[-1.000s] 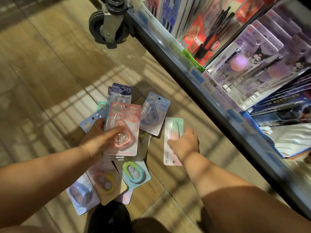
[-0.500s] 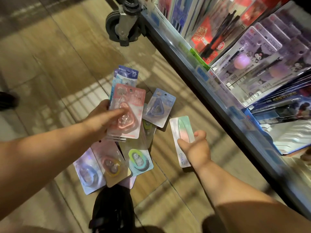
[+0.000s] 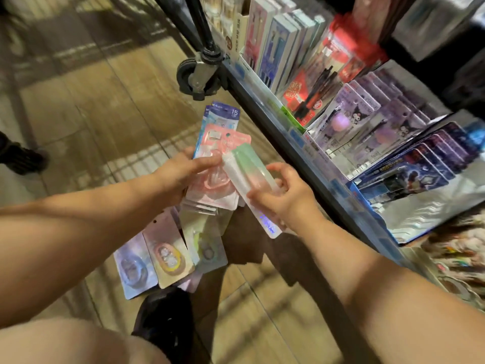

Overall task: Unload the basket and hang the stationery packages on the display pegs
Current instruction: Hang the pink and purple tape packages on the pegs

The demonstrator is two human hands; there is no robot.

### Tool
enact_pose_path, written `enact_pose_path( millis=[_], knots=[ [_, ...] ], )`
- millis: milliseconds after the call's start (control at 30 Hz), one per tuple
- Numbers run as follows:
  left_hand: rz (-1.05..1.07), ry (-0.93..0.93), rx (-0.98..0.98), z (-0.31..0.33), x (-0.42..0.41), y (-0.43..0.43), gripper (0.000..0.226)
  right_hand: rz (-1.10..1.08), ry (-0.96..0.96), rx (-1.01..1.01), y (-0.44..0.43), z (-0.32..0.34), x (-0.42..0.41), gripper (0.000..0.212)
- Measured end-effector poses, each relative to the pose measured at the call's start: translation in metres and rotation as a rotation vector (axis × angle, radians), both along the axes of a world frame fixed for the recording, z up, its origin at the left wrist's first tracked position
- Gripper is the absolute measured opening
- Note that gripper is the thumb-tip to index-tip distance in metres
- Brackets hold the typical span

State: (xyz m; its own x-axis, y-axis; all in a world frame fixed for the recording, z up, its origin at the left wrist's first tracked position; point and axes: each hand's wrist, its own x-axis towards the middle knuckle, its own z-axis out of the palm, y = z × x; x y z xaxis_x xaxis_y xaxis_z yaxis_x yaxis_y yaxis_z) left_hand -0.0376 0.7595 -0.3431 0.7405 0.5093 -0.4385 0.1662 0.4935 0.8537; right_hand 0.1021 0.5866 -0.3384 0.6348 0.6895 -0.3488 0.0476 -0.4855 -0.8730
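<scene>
My left hand (image 3: 183,172) grips a stack of blister packs above the floor, a pink package (image 3: 217,187) on top and blue "15" packages (image 3: 223,116) behind it. My right hand (image 3: 286,195) holds a long green-to-pink gradient package (image 3: 252,174), tilted, its top end touching the pink package beside my left thumb. On the wooden floor below lie more packages: a bluish one (image 3: 133,269), one with an orange-yellow item (image 3: 168,256) and a green one (image 3: 207,248). No basket or pegs are visible.
A display rack's lower shelf edge (image 3: 296,137) runs diagonally on the right, filled with boxed pens (image 3: 275,40), purple cartoon packs (image 3: 362,122) and dark blue packs (image 3: 420,166). A caster wheel (image 3: 196,74) stands on the floor ahead. My dark shoe (image 3: 165,319) is below; another shoe (image 3: 21,156) at left.
My right hand lifted the gradient package off the floor and brought it left against the stack. My left hand raised the stack; the blue triangle package no longer lies on the floor.
</scene>
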Motion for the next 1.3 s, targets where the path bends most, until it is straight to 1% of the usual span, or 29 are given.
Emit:
enact_pose_path(
  millis=[67,133,200,300,367,433,467,533,633,667,700,733,767,800,833,867,967,1000,1033,1067,1167,1233,1300],
  knots=[
    [-0.034,-0.047,0.009,0.013,0.008,-0.009,0.028,0.054,-0.069,-0.032,-0.008,0.018,0.009,0.055],
    [-0.080,-0.098,0.007,0.028,0.017,-0.021,0.023,0.080,-0.137,-0.036,-0.018,0.037,0.019,0.060],
    [-0.110,-0.144,0.000,0.044,0.024,-0.035,0.021,0.125,-0.215,-0.051,-0.032,0.063,0.027,0.059],
    [-0.093,-0.167,0.023,0.068,0.035,-0.057,0.039,0.205,-0.348,-0.061,-0.053,0.102,0.038,0.062],
    [-0.050,-0.166,0.064,0.087,0.040,-0.071,0.040,0.232,-0.409,-0.109,-0.068,0.133,0.044,0.073],
    [-0.026,-0.193,0.073,0.109,0.044,-0.087,0.061,0.151,-0.381,-0.174,-0.089,0.164,0.048,0.082],
    [-0.017,-0.219,0.070,0.121,0.044,-0.094,0.066,0.081,-0.352,-0.174,-0.101,0.178,0.050,0.083],
    [-0.012,-0.294,0.047,0.146,0.047,-0.108,0.059,-0.096,-0.250,-0.079,-0.127,0.199,0.053,0.075],
    [-0.094,-0.402,0.009,0.189,0.054,-0.137,0.041,-0.360,0.032,0.260,-0.162,0.221,0.051,0.064],
    [-0.110,-0.423,-0.002,0.201,0.058,-0.147,0.037,-0.443,0.109,0.372,-0.171,0.230,0.048,0.053],
    [-0.102,-0.416,-0.023,0.214,0.062,-0.159,0.036,-0.524,0.178,0.469,-0.180,0.240,0.044,0.036],
    [-0.093,-0.407,-0.024,0.225,0.066,-0.172,0.040,-0.589,0.236,0.548,-0.189,0.249,0.040,0.024],
    [-0.092,-0.420,-0.007,0.236,0.070,-0.185,0.047,-0.641,0.285,0.613,-0.198,0.258,0.035,0.019],
    [-0.094,-0.442,0.025,0.243,0.074,-0.199,0.052,-0.671,0.315,0.665,-0.207,0.266,0.031,0.018],
    [-0.085,-0.458,0.047,0.251,0.079,-0.214,0.054,-0.691,0.327,0.708,-0.215,0.272,0.028,0.022],
    [-0.076,-0.467,0.056,0.256,0.083,-0.228,0.050,-0.709,0.327,0.743,-0.223,0.277,0.026,0.028],
    [-0.047,-0.470,0.054,0.265,0.092,-0.271,0.023,-0.839,0.267,0.855,-0.247,0.284,0.024,0.046],
    [-0.051,-0.464,0.070,0.265,0.095,-0.285,0.023,-0.894,0.247,0.874,-0.256,0.287,0.024,0.052],
    [-0.064,-0.462,0.081,0.266,0.097,-0.298,0.030,-0.941,0.243,0.889,-0.264,0.290,0.023,0.055],
    [-0.075,-0.460,0.078,0.267,0.098,-0.312,0.038,-0.962,0.252,0.900,-0.272,0.293,0.023,0.053],
    [-0.096,-0.498,0.025,0.266,0.102,-0.356,0.040,-0.930,0.271,0.921,-0.296,0.305,0.021,0.036],
    [-0.139,-0.502,-0.012,0.263,0.105,-0.383,0.048,-0.933,0.203,0.891,-0.313,0.309,0.023,0.041],
    [-0.201,-0.502,-0.006,0.259,0.108,-0.402,0.049,-0.952,0.117,0.856,-0.332,0.310,0.026,0.045]
  ],
)
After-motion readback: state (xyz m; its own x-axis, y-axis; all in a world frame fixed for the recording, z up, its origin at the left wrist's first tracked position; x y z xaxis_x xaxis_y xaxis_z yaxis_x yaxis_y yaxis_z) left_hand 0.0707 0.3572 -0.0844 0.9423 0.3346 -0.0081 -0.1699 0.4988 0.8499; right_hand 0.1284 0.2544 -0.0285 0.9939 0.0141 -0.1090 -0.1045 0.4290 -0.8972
